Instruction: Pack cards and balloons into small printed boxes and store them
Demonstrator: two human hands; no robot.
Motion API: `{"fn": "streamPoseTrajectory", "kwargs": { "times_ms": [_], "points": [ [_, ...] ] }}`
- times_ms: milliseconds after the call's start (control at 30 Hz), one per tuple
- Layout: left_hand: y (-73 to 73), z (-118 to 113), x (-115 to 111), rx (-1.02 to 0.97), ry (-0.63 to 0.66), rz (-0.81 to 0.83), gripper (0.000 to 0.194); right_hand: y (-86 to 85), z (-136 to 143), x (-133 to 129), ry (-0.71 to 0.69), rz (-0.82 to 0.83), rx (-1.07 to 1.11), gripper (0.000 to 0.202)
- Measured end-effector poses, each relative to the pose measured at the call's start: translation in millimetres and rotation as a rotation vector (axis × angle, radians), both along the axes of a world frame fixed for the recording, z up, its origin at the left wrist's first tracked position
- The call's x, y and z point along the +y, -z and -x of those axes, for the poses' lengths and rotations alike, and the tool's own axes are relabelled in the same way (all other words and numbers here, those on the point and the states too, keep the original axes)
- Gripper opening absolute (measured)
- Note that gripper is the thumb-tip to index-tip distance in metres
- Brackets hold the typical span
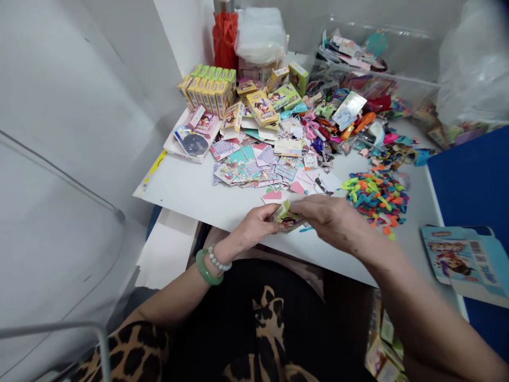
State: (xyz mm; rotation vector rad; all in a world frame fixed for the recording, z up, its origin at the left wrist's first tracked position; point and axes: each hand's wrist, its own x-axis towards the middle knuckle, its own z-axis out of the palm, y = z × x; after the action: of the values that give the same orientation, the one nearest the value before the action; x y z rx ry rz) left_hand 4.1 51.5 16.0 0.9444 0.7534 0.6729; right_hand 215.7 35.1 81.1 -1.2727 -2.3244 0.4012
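A small green printed carton (287, 218) is held just over the table's front edge. My left hand (260, 223) grips its left end between thumb and fingers. Over the carton's right side reaches my right hand (324, 215), its fingers together against the top edge; whether they pinch anything is hidden. Just beyond the carton lie loose printed cards (254, 159) in a spread heap. To the right of my right hand is a pile of small balloons (376, 196) in bright colours.
Rows of upright yellow and green cartons (209, 90) stand at the back left, with loose cartons (262, 109) beside them. A clear plastic bin (413, 69) holds printed pieces at the back right. A flattened blue box (461, 260) lies at the right edge.
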Motion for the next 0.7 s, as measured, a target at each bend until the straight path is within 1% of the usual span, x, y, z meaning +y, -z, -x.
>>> {"fn": "streamPoseTrajectory", "kwargs": {
  "times_ms": [67, 100, 200, 233, 267, 300, 333, 400, 433, 467, 533, 600, 633, 700],
  "points": [
    [1.3, 1, -2, 0.004, -0.032, 0.029, 0.042, 2.7, 9, -6, -0.002, 0.025, 0.01, 0.03],
    [2.2, 2, -3, 0.0, -0.055, 0.052, 0.043, 3.5, 12, -9, 0.029, 0.024, 0.055, 0.029],
    [4.5, 7, -5, -0.025, -0.102, 0.111, 0.045, 6.2, 12, -12, 0.269, -0.035, 0.265, 0.019],
    [4.9, 9, -6, -0.031, -0.104, 0.117, 0.045, 7.8, 11, -12, 0.367, -0.016, 0.337, 0.015],
    [5.0, 10, -7, -0.037, -0.102, 0.119, 0.045, 9.9, 10, -12, 0.457, 0.048, 0.415, 0.013],
    [4.9, 12, -8, -0.042, -0.097, 0.119, 0.045, 12.5, 9, -12, 0.53, 0.157, 0.504, 0.015],
    [4.8, 12, -9, -0.046, -0.093, 0.118, 0.046, 15.6, 8, -13, 0.577, 0.3, 0.607, 0.019],
    [4.7, 13, -12, -0.046, -0.084, 0.115, 0.047, 22.2, 10, -15, 0.604, 0.6, 0.822, 0.029],
    [5.1, 12, -14, -0.043, -0.086, 0.108, 0.048, 25.5, 13, -16, 0.602, 0.716, 0.914, 0.032],
    [5.6, 12, -16, -0.039, -0.086, 0.091, 0.047, 28.6, 16, -18, 0.601, 0.796, 0.983, 0.033],
    [7.2, 11, -20, -0.024, -0.082, 0.035, 0.044, 33.7, 22, -23, 0.598, 0.875, 1.06, 0.031],
    [8.7, 10, -24, -0.006, -0.066, -0.019, 0.04, 37.2, 29, -28, 0.584, 0.902, 1.112, 0.028],
    [9.1, 10, -26, -0.002, -0.055, -0.021, 0.038, 38.2, 32, -31, 0.574, 0.911, 1.136, 0.028],
    [8.8, 11, -28, -0.005, -0.03, 0.039, 0.041, 39.1, 35, -36, 0.571, 0.923, 1.18, 0.029]
  ]
}}
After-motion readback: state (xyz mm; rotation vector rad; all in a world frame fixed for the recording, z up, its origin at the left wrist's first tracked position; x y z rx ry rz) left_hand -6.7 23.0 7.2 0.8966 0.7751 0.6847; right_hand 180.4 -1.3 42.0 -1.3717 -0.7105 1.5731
